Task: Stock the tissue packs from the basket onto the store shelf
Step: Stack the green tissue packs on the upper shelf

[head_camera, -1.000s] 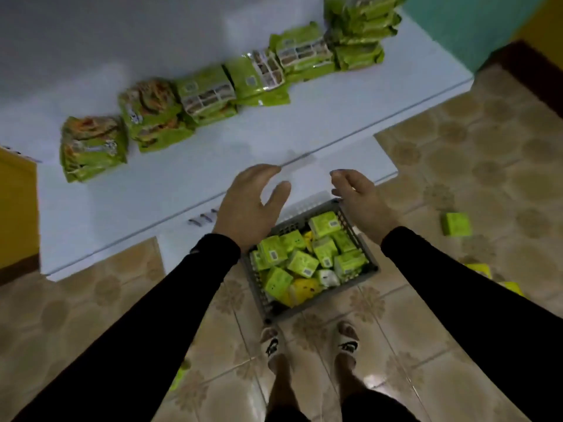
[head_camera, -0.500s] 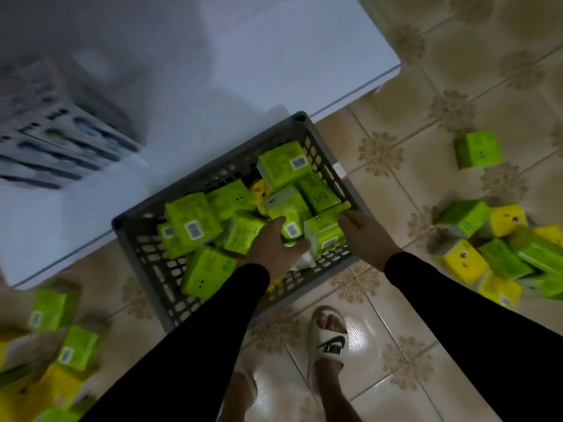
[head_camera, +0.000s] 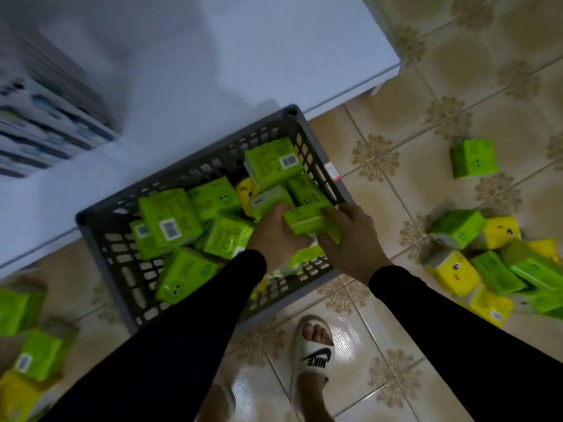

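Two hands are reaching down into the grey slatted plastic basket point(head_camera: 307, 138) standing on the tiled floor point(head_camera: 380, 184) against the low white shelf point(head_camera: 213, 65). Both black-sleeved arms are stretching forward and converging. The left hand point(head_camera: 274, 236) and the right hand point(head_camera: 355, 236) are together gripping one green plastic-wrapped tissue pack point(head_camera: 307, 222) from opposite ends, fingers curling around it at the basket's near right side. More green and yellow packs point(head_camera: 170, 220) are lying jumbled inside the basket, and loose packs point(head_camera: 473, 159) are lying scattered on the floor.
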